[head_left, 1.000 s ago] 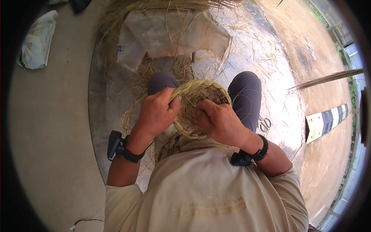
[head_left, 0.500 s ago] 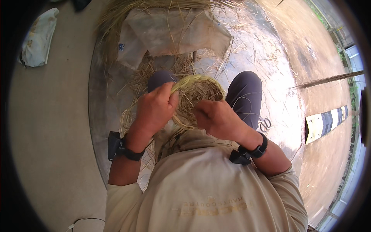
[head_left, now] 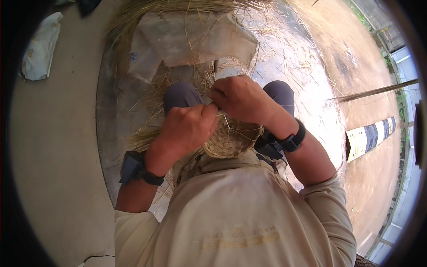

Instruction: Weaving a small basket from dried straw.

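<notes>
A small round woven straw basket (head_left: pixel 222 146) rests in my lap between my knees, its hollow facing up. My left hand (head_left: pixel 187 130) is closed on the left side of its rim, and straw ends (head_left: pixel 143 138) stick out beyond that hand. My right hand (head_left: pixel 245 99) is closed too, fingertips pinched together right by the left thumb at the far rim. Whatever those fingertips hold is hidden. A thin pale strand (head_left: pixel 242 132) curves across the basket's opening below the right hand.
A pale plastic sheet (head_left: pixel 187 40) lies ahead of my knees, with a long straw bundle (head_left: pixel 164 10) behind it. Loose straw is scattered over the grey mat (head_left: pixel 291 58). A white sack (head_left: pixel 42 46) lies at far left, and a striped block (head_left: pixel 370 137) at right.
My right hand has moved from inside the basket's right part up and left to the far rim, meeting my left hand. The basket has tilted, and my left hand has come slightly lower.
</notes>
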`<state>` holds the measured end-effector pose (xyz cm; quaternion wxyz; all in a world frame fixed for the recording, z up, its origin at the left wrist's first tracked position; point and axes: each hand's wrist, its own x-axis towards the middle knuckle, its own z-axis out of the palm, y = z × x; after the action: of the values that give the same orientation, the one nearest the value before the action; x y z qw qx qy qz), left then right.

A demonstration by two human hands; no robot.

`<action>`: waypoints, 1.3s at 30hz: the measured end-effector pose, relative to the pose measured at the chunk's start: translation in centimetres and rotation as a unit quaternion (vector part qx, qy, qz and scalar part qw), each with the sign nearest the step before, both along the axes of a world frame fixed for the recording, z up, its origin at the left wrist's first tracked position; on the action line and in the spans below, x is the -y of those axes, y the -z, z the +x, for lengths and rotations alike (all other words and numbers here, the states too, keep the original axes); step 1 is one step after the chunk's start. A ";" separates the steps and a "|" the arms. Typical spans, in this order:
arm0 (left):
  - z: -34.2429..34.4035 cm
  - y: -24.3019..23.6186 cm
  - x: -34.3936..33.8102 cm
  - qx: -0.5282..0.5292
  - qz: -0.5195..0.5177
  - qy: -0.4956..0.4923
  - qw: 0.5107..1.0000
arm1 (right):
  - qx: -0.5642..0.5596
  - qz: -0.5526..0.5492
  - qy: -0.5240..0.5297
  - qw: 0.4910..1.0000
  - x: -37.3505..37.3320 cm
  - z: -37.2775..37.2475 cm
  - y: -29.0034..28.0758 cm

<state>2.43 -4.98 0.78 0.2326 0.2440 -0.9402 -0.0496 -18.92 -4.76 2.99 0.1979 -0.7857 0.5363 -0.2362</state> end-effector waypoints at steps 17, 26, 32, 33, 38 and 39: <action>8.2 -2.5 3.9 0.070 0.046 -0.114 0.990 | 0.719 0.047 -0.028 0.693 -6.4 -12.0 -5.5; 24.8 -4.4 6.6 0.194 0.007 -0.331 0.923 | 0.475 -0.145 0.438 0.749 -24.0 -47.3 0.3; 27.2 -4.8 5.9 0.206 0.052 -0.340 0.916 | 0.139 -0.152 0.685 0.699 -27.5 -53.3 1.4; 25.8 -4.5 5.6 0.195 0.071 -0.318 0.925 | 0.063 -0.174 0.687 0.703 -26.2 -50.9 0.5; 13.5 -4.6 3.9 0.096 0.122 -0.125 0.980 | 0.146 -0.094 0.259 0.950 -12.9 -23.7 -0.3; 10.9 -4.8 3.5 0.098 0.147 -0.093 0.980 | 0.197 -0.062 0.134 0.969 -10.7 -17.2 -0.1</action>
<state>13.36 -8.44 5.53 0.1049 0.3653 -0.9141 -0.1414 -36.16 5.92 3.11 0.2174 -0.6551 0.5715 -0.4438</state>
